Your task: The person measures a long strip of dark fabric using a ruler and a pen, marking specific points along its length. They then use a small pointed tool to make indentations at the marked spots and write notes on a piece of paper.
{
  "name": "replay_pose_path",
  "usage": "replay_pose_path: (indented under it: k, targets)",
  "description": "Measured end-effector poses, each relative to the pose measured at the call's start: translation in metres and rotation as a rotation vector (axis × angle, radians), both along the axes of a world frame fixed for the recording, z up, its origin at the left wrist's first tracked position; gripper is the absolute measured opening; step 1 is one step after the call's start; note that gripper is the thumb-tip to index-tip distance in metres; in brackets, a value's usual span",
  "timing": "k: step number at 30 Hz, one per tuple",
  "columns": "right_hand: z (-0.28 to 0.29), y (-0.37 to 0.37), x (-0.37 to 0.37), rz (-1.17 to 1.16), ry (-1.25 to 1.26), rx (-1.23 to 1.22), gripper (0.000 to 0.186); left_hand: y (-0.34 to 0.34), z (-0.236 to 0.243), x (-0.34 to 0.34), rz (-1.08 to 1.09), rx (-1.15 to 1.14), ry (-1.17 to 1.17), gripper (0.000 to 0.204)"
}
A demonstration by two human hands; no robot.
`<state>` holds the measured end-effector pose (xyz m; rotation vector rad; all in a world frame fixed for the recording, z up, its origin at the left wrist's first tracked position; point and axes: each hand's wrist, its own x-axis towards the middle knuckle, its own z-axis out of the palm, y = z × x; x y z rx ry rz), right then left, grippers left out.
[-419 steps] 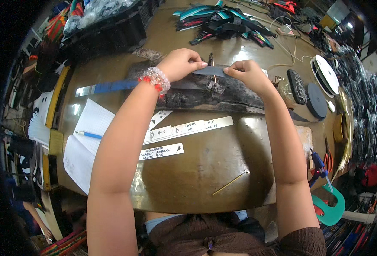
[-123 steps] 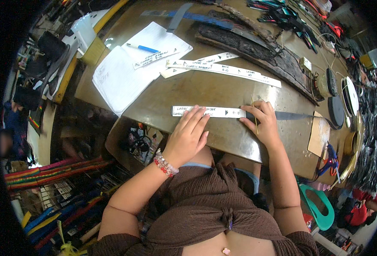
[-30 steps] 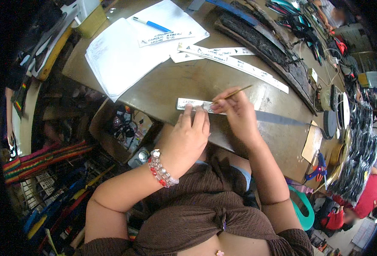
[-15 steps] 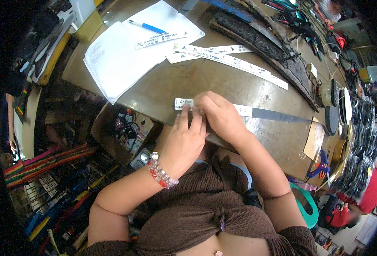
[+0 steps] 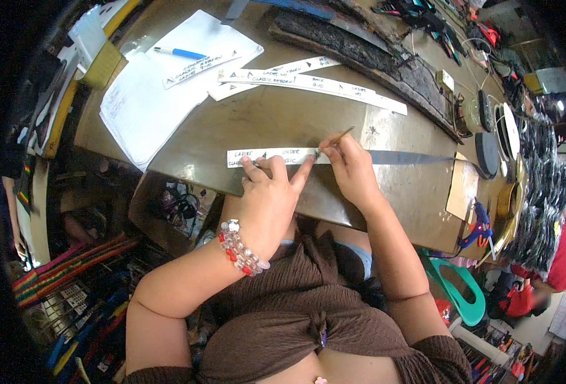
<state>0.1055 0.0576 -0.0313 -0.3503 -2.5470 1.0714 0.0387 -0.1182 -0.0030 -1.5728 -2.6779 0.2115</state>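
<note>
A white paper pattern strip [image 5: 257, 155] with handwriting lies near the front edge of the brown worktable [image 5: 385, 211], on top of a long dark strip [image 5: 411, 157] that runs out to the right. My left hand [image 5: 273, 192] presses flat on the white strip with fingers spread; a bead bracelet [image 5: 241, 246] circles that wrist. My right hand [image 5: 352, 171] pinches a thin stick-like tool [image 5: 335, 139] whose tip touches the strip's right end.
More white strips [image 5: 308, 80] and paper sheets [image 5: 161, 89] with a blue pen [image 5: 179, 52] lie further back. Dark leather pieces [image 5: 385, 54], round discs [image 5: 488, 150], blue scissors [image 5: 478, 227] and a green chair [image 5: 459, 288] are to the right. Another person [image 5: 545, 269] stands far right.
My right hand has shifted right off the strip's middle, and the thin tool shows again at the strip's right end. My left hand stays pressed on the strip.
</note>
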Motion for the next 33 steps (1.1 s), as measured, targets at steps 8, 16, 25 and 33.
replay_pose_path:
  k: [8,16,25,33]
  targets:
    - [0.012,-0.003,-0.007,0.059,-0.026,0.098,0.009,0.002,-0.002,-0.002,0.0,-0.023,0.01,0.067]
    - [0.006,-0.001,-0.006,0.117,-0.034,0.177,0.013,0.002,-0.001,-0.004,-0.026,-0.02,0.016,0.065]
    - [0.016,-0.002,-0.002,0.051,-0.039,-0.002,0.014,0.004,0.007,-0.008,-0.08,-0.051,0.068,0.059]
    - [0.008,0.021,0.014,-0.029,0.011,0.023,0.007,0.024,0.01,-0.023,-0.359,0.202,-0.069,0.032]
